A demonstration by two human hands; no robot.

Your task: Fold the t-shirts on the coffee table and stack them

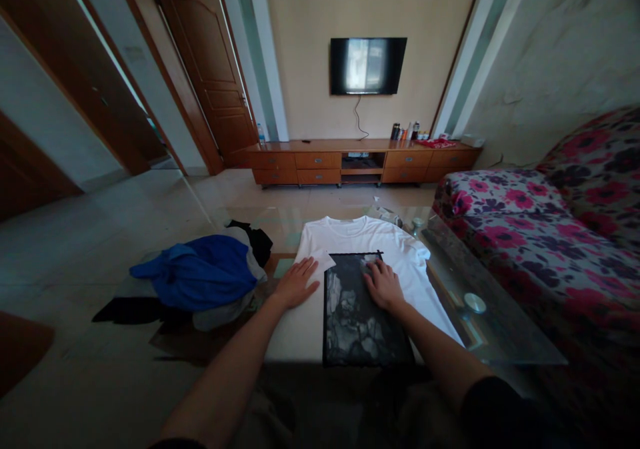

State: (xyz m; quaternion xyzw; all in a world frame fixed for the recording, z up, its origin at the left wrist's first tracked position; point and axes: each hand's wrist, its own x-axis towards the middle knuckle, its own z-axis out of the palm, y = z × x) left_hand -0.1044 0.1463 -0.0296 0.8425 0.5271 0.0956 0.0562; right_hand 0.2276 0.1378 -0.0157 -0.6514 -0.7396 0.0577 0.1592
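Note:
A white T-shirt [370, 236] with a dark printed panel [357, 316] lies spread flat on a glass-topped table [500, 329], collar away from me. My left hand [296, 282] rests palm down with fingers spread on the shirt's left side, by a folded-in sleeve. My right hand [384, 284] lies flat on the upper part of the dark print, fingers stretched forward. Neither hand holds anything.
A heap of clothes, blue on top [200, 272], sits at the table's left end. A flowered sofa [540, 222] stands to the right. A wooden TV cabinet [360, 161] and wall television [367, 65] stand across the tiled floor. Wooden doors [205, 62] at left.

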